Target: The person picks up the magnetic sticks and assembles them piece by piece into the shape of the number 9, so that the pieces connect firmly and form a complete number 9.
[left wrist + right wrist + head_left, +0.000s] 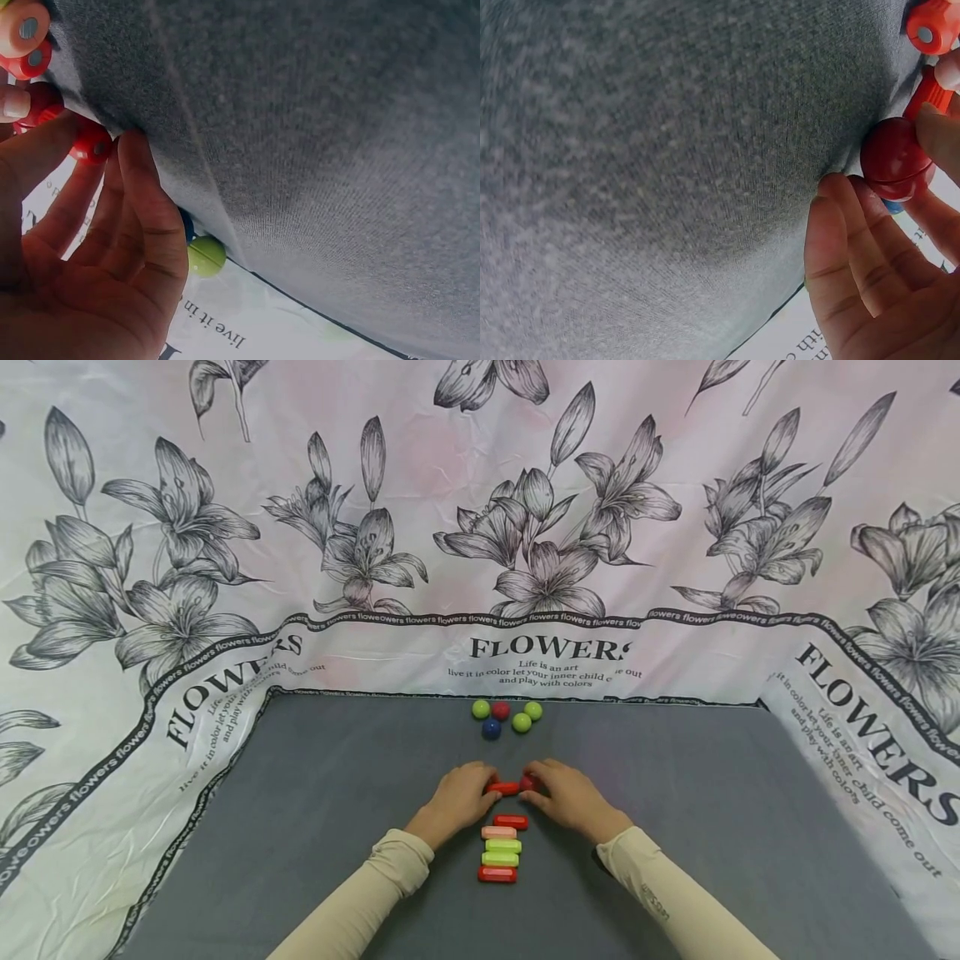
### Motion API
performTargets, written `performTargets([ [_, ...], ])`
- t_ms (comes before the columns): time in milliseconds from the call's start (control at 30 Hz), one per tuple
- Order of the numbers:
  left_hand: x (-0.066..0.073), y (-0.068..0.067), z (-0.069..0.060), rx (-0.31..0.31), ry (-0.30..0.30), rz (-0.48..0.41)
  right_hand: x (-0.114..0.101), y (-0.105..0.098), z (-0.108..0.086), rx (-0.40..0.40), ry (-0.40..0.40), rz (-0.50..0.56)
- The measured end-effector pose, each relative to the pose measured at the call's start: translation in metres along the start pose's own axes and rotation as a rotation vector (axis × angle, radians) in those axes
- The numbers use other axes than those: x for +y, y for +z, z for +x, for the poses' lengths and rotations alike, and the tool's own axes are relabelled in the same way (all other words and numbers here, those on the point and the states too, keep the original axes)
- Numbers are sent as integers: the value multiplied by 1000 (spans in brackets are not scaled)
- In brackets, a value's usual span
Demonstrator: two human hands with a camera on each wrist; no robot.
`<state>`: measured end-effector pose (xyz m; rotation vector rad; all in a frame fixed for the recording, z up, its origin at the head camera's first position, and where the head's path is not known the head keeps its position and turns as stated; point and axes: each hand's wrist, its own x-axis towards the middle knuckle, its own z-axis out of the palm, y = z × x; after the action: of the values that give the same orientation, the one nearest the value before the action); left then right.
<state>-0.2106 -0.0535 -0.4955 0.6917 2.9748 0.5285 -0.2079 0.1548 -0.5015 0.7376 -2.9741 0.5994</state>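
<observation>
The left hand (462,795) pinches a bright red stick (504,788) between thumb and fingers; in the left wrist view the stick's round end (91,144) shows at the fingertips. On the other side the right hand (567,797) grips a dark red ball (528,783), seen in the right wrist view as a glossy ball (895,159) between thumb and fingers. Ball and stick meet end to end, low over the grey cloth. Just nearer the person lies a red stick (511,821), then a pink one (498,832), two yellow-green ones (502,845) and another red one (497,875).
Beyond the hands, a blue ball (491,729), a red ball (501,711) and several green balls (521,722) sit near the back edge of the grey table (337,777). A white flower-printed cloth (420,660) hangs behind and at both sides.
</observation>
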Motion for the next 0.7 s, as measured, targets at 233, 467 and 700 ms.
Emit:
performTargets([
  [233,2,0,-2,14,10,16,-2,2,0,6,6,-10],
  [467,8,0,0,18,24,31,-9,0,-1,-16,-15,-6],
  [700,13,0,0,6,19,38,-6,2,-3,-2,-36,-35],
])
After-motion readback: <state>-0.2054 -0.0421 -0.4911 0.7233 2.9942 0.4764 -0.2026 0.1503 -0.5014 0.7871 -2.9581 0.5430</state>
